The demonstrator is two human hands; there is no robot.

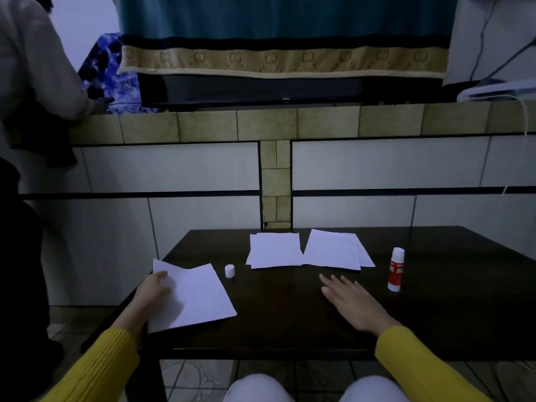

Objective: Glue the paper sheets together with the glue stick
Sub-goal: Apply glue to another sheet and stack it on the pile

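Observation:
A white paper sheet (200, 294) lies at the front left of the dark table (290, 323). My left hand (153, 291) holds its left edge, thumb on top. My right hand (351, 300) hovers flat over the bare table middle, fingers straight, holding nothing. Two small stacks of white sheets lie at the back: one stack (275, 250) at centre, another stack (333, 249) to its right. The red and white glue stick (396, 269) stands upright and uncapped at the right. Its white cap (229, 271) stands between the left sheet and the centre stack.
A tiled ledge and wall (261, 166) rise behind the table. Another person in a light sleeve (37, 68) stands at the far left by the ledge. A draped blanket (284, 39) hangs above. My knees (316, 390) show below the table's front edge.

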